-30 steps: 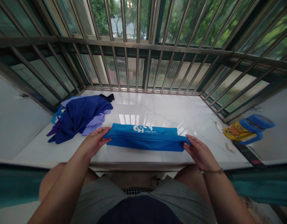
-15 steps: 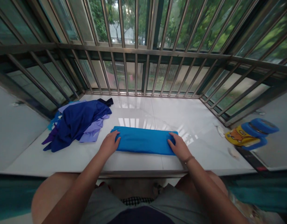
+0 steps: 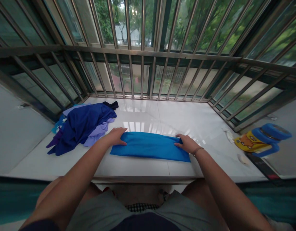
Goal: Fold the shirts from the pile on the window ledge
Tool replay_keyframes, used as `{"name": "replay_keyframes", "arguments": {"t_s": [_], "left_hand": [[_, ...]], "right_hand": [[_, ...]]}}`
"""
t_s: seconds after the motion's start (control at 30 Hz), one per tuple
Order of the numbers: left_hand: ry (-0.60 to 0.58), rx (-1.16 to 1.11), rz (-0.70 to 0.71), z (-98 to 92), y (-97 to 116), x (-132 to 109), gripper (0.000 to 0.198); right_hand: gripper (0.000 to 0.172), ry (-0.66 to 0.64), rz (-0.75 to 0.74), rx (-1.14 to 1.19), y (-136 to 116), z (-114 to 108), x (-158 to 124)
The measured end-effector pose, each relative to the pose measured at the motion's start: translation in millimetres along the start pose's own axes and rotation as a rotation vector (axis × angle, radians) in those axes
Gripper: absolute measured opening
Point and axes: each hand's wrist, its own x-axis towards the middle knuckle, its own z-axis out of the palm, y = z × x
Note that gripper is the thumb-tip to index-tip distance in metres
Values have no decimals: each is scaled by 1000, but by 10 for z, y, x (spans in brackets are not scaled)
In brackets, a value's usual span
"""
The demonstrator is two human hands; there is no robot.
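A bright blue cloth (image 3: 150, 146), folded into a long strip, lies crosswise on the white glossy ledge (image 3: 186, 118). My left hand (image 3: 117, 136) is at the cloth's upper left corner, thumb and fingers spread apart over its edge. At the upper right corner, my right hand (image 3: 185, 143) has its thumb and fingers on the cloth, pinching its edge. The lower corners of the strip reach outward beyond both hands.
A heap of dark blue clothing (image 3: 83, 125) with lilac cloth (image 3: 97, 133) lies at the left. A blue-and-yellow bottle (image 3: 260, 138) stands at the right by a dark flat object (image 3: 263, 165). Metal bars (image 3: 152, 53) enclose the ledge's back and sides.
Both hands have moved to the cloth's far edge, the left one further up. The strip's lower edge now spreads wider than its upper edge. The view has shifted slightly.
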Motion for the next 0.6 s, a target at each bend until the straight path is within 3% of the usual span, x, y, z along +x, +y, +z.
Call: {"name": "replay_keyframes", "arguments": {"t_s": [0.07, 0.13, 0.23, 0.3, 0.43, 0.5, 0.6], "left_hand": [[-78, 6, 0, -131, -2, 156, 82], [-131, 8, 5, -237, 4, 264, 49], [-104, 9, 29, -418, -1, 319, 33], [-10, -4, 65, -569, -6, 276, 25], [294, -42, 205, -788, 47, -7, 19], [408, -9, 220, -745, 109, -219, 18], [459, 52, 215, -417, 203, -546, 23]], "right_hand": [[33, -78, 0, 30, -34, -123, 52], [18, -103, -31, 34, -74, -246, 78], [16, -31, -74, 37, -113, -456, 54], [22, 105, -112, 48, -119, -607, -9], [26, 464, -145, 0, -81, -835, -228], [25, 583, -139, -53, -37, -841, -363], [29, 599, -114, -128, 56, -635, -571]]}}
